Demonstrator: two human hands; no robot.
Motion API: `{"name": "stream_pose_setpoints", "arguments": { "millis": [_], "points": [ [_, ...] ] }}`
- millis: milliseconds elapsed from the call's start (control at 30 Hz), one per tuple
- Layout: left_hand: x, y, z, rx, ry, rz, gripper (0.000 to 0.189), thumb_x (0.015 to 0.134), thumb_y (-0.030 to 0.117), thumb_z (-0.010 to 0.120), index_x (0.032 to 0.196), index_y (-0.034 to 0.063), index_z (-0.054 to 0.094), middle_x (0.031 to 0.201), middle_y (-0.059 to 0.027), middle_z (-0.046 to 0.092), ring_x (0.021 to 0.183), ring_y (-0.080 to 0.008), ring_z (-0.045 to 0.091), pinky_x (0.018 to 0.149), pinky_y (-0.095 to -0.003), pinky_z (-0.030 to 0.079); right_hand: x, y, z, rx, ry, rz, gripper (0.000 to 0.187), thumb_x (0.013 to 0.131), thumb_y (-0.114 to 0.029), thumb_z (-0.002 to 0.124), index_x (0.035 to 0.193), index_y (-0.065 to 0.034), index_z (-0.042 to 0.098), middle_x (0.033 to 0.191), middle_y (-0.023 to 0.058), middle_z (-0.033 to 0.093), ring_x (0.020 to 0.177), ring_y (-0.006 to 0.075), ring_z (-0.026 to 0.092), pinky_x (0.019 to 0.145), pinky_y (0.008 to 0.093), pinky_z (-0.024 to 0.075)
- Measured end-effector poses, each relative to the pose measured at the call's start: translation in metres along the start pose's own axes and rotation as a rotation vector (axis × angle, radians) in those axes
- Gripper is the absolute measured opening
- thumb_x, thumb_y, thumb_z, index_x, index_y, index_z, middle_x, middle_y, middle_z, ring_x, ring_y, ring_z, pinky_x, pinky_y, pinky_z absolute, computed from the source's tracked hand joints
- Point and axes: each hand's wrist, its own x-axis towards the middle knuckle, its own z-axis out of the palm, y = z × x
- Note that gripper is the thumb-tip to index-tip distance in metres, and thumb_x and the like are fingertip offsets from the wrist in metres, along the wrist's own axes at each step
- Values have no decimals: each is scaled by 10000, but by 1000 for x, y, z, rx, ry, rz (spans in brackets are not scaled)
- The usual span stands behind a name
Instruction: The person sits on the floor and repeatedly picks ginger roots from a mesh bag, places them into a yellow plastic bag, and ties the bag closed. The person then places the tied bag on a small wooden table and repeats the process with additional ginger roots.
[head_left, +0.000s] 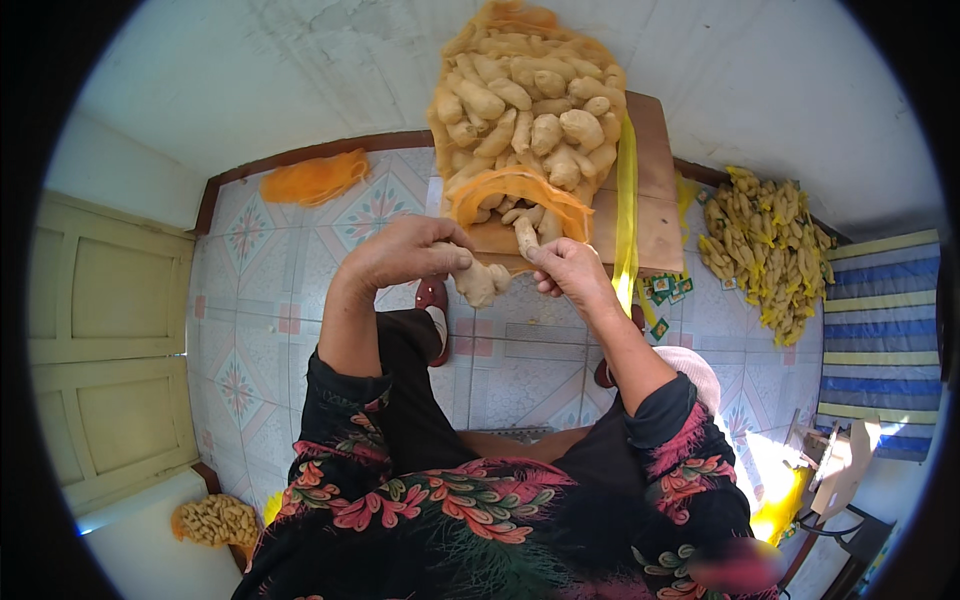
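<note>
A knobbly piece of ginger root (478, 283) is held in my left hand (409, 253), in front of the sack's mouth. Between the thumb and fingers of my right hand (574, 271) is a smaller, finger-shaped ginger piece (526, 235). Both hands are close together, just in front of a large orange mesh sack (525, 112) full of ginger. Its open rim (517, 178) faces me, and loose ginger roots show inside. The sack rests on a brown cardboard box (652, 172). Yellow mesh netting (625, 210) hangs down the box beside the sack.
Many small yellow net bags of ginger (765, 240) are heaped at the right wall. Small green labels (664, 292) lie on the tiled floor (517, 367). An orange mesh sack (315, 178) lies at the far left. Another ginger sack (217, 520) stands behind on the left.
</note>
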Motion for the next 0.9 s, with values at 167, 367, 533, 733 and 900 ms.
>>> {"name": "stream_pose_setpoints", "arguments": {
  "millis": [167, 367, 533, 733, 900],
  "points": [
    [0, -1, 6, -216, -134, 93, 343, 855, 238, 641, 1114, 16, 604, 872, -22, 630, 741, -102, 574, 667, -248, 490, 13, 9, 17, 181, -36, -110, 357, 881, -174, 609, 1152, 51, 552, 848, 95, 638, 699, 130, 618, 632, 221, 496],
    [0, -2, 4, -189, -103, 187, 306, 861, 144, 632, 1128, -1, 591, 887, -15, 623, 772, -100, 560, 692, -245, 481, 11, 16, 18, 369, 1, -189, 465, 883, -72, 503, 1304, 94, 396, 1061, 187, 623, 935, 206, 642, 731, 253, 515],
    [3, -2, 8, -74, -71, 68, 302, 854, 73, 625, 1139, -17, 581, 900, -20, 638, 805, -92, 576, 728, -242, 485, 0, 6, 10, 285, -25, -91, 466, 903, -135, 520, 1311, 61, 412, 1154, 172, 590, 1008, 207, 624, 771, 245, 509],
    [10, 3, 14, 72, -10, 41, 290, 825, 45, 623, 1109, -8, 602, 908, -41, 648, 839, -113, 586, 748, -268, 481, 2, 10, 9, 307, -38, -103, 430, 898, -131, 538, 1278, 55, 463, 1178, 149, 581, 1049, 191, 600, 813, 250, 498],
    [21, -3, 17, 262, 120, 47, 283, 818, 57, 632, 1096, 10, 613, 914, -67, 649, 862, -143, 597, 758, -282, 481, 9, 19, 8, 124, -29, -252, 358, 899, -135, 553, 1206, 49, 538, 1131, 128, 601, 1037, 172, 593, 832, 252, 491]
  ]
}}
